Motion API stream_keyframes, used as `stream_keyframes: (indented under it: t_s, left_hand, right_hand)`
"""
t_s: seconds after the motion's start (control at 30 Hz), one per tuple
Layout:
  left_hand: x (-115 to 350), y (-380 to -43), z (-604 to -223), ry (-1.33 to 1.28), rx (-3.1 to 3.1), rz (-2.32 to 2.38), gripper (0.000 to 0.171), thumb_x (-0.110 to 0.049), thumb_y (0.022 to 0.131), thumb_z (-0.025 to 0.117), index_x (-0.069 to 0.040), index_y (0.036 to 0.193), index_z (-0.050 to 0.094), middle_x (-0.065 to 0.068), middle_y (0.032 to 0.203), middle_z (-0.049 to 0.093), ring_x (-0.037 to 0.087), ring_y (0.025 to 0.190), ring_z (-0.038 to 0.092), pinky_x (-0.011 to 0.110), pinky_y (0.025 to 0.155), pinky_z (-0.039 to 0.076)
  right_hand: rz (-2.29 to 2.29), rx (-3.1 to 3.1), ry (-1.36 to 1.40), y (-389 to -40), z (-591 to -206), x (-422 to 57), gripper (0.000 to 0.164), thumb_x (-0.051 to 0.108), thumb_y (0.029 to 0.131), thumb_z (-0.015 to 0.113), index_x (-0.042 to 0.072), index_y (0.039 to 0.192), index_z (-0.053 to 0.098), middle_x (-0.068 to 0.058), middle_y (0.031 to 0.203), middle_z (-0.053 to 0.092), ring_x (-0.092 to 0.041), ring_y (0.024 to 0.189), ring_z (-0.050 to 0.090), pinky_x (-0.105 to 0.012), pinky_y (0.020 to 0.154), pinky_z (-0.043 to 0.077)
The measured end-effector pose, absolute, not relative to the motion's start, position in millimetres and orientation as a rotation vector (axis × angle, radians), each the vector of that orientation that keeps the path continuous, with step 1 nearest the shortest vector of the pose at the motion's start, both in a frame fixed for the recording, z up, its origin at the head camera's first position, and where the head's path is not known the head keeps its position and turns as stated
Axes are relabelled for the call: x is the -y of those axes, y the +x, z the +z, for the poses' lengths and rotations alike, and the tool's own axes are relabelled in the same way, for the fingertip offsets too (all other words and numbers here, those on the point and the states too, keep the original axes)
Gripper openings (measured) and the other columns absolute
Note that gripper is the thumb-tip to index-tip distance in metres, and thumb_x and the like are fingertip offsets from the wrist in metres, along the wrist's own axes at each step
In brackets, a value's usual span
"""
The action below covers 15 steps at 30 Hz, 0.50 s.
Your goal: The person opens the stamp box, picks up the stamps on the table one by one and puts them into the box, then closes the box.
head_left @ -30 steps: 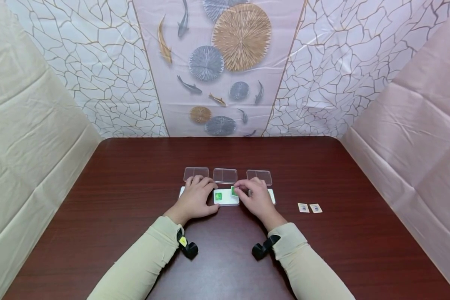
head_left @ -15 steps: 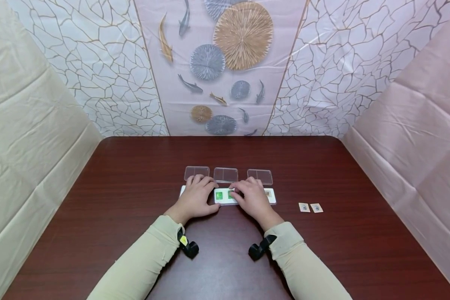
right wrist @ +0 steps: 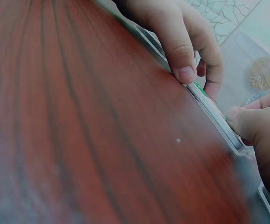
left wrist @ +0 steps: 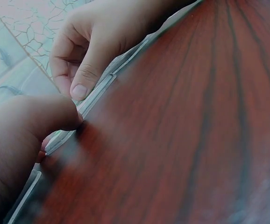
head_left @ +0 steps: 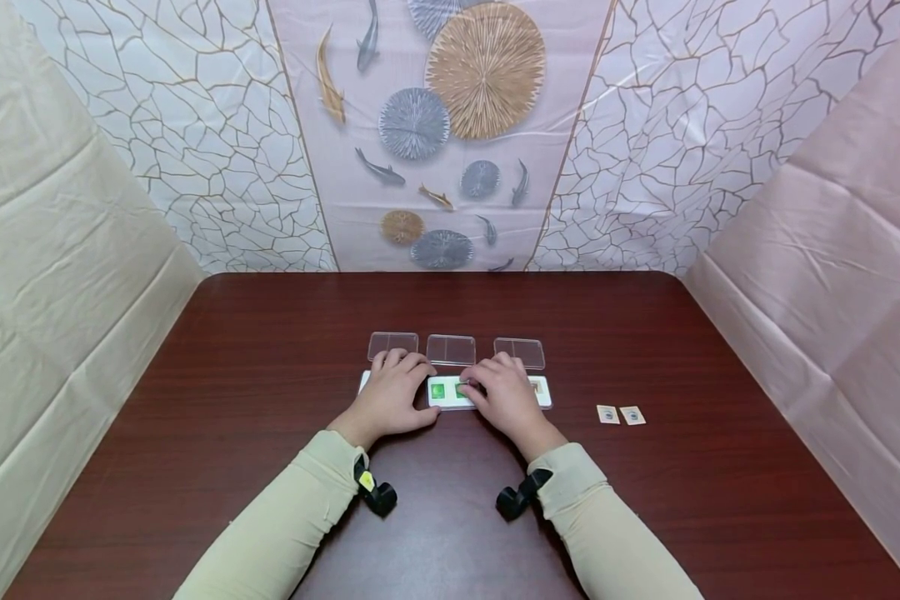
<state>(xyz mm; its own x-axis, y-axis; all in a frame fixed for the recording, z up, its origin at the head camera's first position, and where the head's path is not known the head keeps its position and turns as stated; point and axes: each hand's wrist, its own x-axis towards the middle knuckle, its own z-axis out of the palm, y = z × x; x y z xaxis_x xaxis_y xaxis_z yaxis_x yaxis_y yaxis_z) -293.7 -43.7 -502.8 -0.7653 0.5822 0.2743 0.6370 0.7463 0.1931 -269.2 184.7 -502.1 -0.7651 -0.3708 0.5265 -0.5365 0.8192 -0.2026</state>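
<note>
Right grip [head_left: 504, 396]: thumb and fingers curled in, pinching the right-hand green square [head_left: 460, 391] over the middle white tray [head_left: 450, 404]. The right wrist view shows the thumb at the near edge and a fingertip at the far side; whether the square sits flush is hidden by the fingers.

Left grip [head_left: 393, 392]: at 9 o'clock of the middle tray, thumb at its near left corner and forefinger at its far left corner, holding that end between them.

Clock centred on the middle tray, 12 toward the cloth backdrop [head_left: 431, 125]. Left-hand green square [head_left: 437, 391] at 9 inside the tray; pinched square at 3, apart from it. Left white tray [head_left: 364, 379] at 9, mostly covered by the left grip. Right white tray [head_left: 542, 390] at 3, partly covered by the right grip, a brownish picture on it.

Clear lids: left lid [head_left: 393, 343] at 10, middle lid [head_left: 451, 350] at 12, right lid [head_left: 520, 352] at 2. Two pale cards [head_left: 607, 415] side by side, well apart, between 3 and 4. All on a dark red-brown table [head_left: 450, 517].
</note>
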Motion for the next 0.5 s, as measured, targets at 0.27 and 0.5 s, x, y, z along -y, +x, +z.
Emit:
stream_keyframes:
  t_s: [0.27, 0.5]
  left_hand:
    - [43.9, -293.7, -502.8, -0.965, 2.76, -0.401, 0.055, -0.051, 0.078, 0.069, -0.017, 0.122, 0.066, 0.003, 0.131, 0.059, 0.031, 0.124, 0.044, 0.056, 0.107, 0.027]
    - [43.4, -292.6, -501.5, -0.959, 2.77, -0.379, 0.061, -0.052, 0.079, 0.069, -0.015, 0.128, 0.064, 0.004, 0.133, 0.058, 0.031, 0.125, 0.044, 0.056, 0.107, 0.028]
  right_hand:
    - [0.467, 2.521, 0.662, -269.1, -501.5, -183.6, 0.009, 0.025, 0.087, 0.08, 0.019, 0.093, 0.076, 0.004, 0.092, 0.074, -0.021, 0.087, 0.057, -0.044, 0.08, 0.043]
    - [0.477, 2.505, 0.658, -269.6, -502.1, -183.8, 0.008, 0.024, 0.087, 0.08, 0.018, 0.092, 0.076, 0.003, 0.092, 0.074, -0.022, 0.086, 0.057, -0.044, 0.08, 0.043]
